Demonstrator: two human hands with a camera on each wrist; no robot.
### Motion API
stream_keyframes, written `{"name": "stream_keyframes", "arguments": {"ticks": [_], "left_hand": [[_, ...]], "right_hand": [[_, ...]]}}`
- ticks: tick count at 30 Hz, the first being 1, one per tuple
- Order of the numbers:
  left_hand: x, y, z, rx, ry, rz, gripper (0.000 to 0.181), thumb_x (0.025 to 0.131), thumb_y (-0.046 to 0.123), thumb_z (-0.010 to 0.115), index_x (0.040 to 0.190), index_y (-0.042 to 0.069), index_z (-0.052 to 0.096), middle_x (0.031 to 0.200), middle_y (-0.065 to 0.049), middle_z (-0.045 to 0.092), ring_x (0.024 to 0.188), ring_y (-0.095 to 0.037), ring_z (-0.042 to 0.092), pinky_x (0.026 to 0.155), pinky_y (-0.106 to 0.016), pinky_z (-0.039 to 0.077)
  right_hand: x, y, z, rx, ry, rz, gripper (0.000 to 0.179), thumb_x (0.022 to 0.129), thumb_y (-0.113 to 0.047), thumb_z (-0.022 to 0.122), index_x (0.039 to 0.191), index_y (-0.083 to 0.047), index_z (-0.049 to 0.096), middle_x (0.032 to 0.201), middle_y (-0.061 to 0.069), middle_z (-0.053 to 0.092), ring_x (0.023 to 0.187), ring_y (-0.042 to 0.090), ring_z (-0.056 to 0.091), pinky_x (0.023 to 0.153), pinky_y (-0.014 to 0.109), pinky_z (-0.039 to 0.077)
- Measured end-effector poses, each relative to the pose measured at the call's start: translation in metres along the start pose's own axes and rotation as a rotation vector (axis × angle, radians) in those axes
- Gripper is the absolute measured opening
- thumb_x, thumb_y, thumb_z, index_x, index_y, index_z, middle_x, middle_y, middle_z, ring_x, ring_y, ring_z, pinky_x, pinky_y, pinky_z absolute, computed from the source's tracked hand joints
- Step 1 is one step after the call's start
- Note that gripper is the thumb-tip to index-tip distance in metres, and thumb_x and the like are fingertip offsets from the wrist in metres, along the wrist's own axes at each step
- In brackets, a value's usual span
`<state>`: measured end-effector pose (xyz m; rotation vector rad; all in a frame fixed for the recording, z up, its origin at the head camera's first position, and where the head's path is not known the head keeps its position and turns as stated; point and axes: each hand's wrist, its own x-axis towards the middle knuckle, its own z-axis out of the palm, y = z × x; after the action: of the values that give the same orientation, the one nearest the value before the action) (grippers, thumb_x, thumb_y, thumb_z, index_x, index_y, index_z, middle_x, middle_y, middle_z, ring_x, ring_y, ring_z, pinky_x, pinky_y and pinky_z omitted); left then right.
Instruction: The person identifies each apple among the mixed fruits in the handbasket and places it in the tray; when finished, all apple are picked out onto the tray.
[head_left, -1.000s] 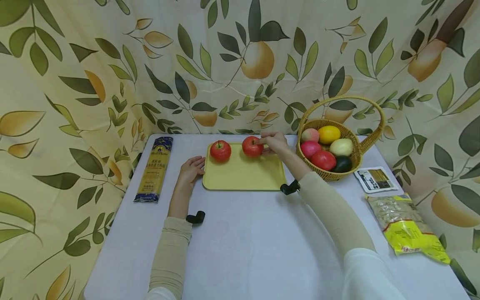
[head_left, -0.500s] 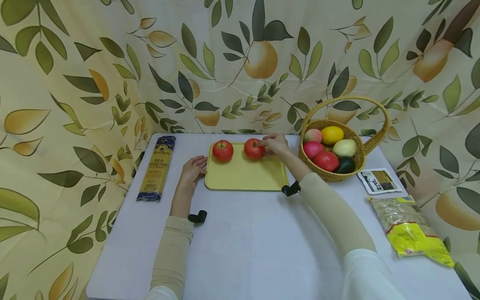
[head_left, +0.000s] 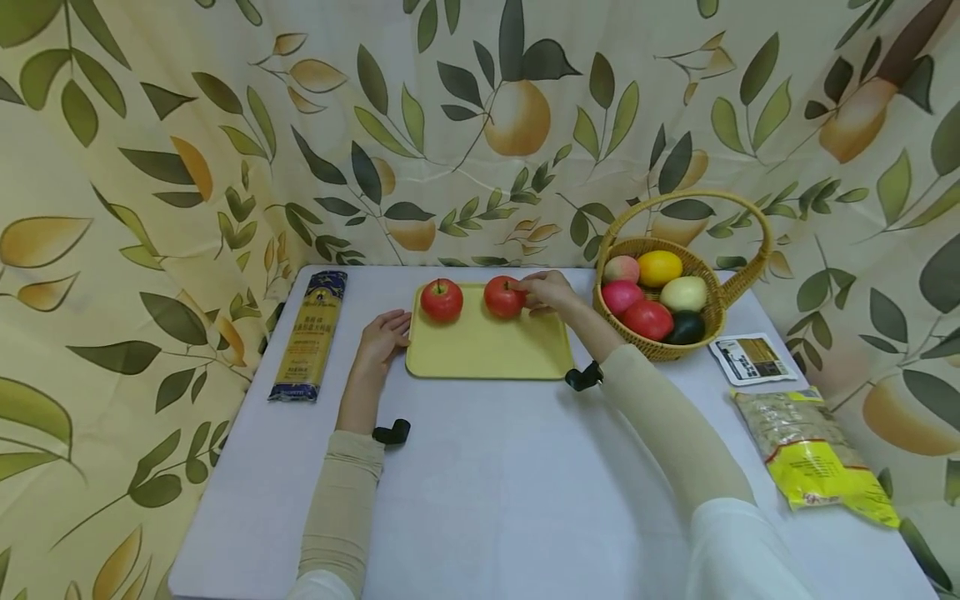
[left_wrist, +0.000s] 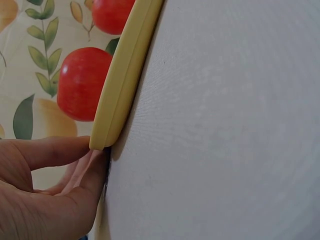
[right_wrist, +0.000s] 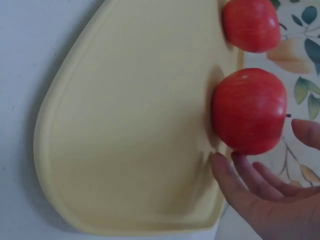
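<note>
Head view: left fingers [head_left: 390,321] pinch the tray's edge [head_left: 408,354]; right fingers [head_left: 534,287] spread beside an apple [head_left: 501,298], gripping nothing.

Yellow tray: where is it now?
In the head view, the yellow tray sits toward the far edge of the table, with the left hand at its left edge and the basket to its right.

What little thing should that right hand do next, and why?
I'd probably ease the right hand back: the nearest apple already sits on the tray, next to the other apple, and the thumb stands clear of both.
</note>
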<state>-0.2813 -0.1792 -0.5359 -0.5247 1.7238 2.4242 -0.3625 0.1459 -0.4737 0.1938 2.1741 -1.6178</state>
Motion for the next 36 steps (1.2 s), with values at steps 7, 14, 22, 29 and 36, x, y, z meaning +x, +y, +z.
{"name": "stream_keyframes", "arguments": {"ticks": [7,14,22,29,36], "left_hand": [[0.001,-0.001,0.0,0.013,0.009,-0.008,0.079,0.081,-0.034,0.043,0.155,-0.006,0.039,0.157,-0.025,0.046,0.147,-0.03,0.044,0.116,-0.035,0.043],[-0.001,0.0,0.001,0.032,0.012,-0.021,0.078,0.082,-0.033,0.044,0.155,-0.005,0.041,0.157,-0.023,0.047,0.147,-0.029,0.046,0.115,-0.034,0.044],[0.0,-0.002,0.0,0.027,0.01,-0.016,0.08,0.081,-0.034,0.043,0.156,-0.005,0.039,0.158,-0.024,0.046,0.147,-0.029,0.045,0.116,-0.034,0.043],[-0.001,-0.001,0.0,0.015,-0.001,-0.012,0.08,0.08,-0.035,0.041,0.155,-0.007,0.038,0.158,-0.025,0.045,0.147,-0.03,0.044,0.117,-0.036,0.043],[-0.001,-0.002,0.001,0.024,-0.005,-0.018,0.08,0.081,-0.034,0.042,0.156,-0.006,0.036,0.159,-0.024,0.043,0.148,-0.029,0.043,0.117,-0.035,0.043]], "right_hand": [[-0.018,-0.011,-0.015,0.034,0.024,-0.09,0.06,0.102,-0.022,0.065,0.153,0.003,0.044,0.148,0.022,0.058,0.135,0.044,0.055,0.112,0.056,0.046],[-0.04,-0.028,-0.04,0.041,0.043,-0.117,0.051,0.104,-0.022,0.063,0.149,0.0,0.052,0.145,0.021,0.06,0.131,0.039,0.06,0.108,0.051,0.052],[-0.071,-0.04,-0.071,-0.028,0.063,-0.177,0.05,0.105,-0.028,0.064,0.146,-0.002,0.056,0.14,0.022,0.064,0.126,0.038,0.064,0.104,0.048,0.054],[-0.085,-0.034,-0.102,-0.034,0.081,-0.176,0.05,0.104,-0.03,0.066,0.144,-0.001,0.058,0.135,0.019,0.067,0.11,0.025,0.073,0.1,0.05,0.056],[-0.092,-0.027,-0.133,-0.081,0.087,-0.104,0.054,0.099,-0.029,0.072,0.143,0.001,0.058,0.097,-0.005,0.078,0.096,0.016,0.076,0.096,0.048,0.059]]}}
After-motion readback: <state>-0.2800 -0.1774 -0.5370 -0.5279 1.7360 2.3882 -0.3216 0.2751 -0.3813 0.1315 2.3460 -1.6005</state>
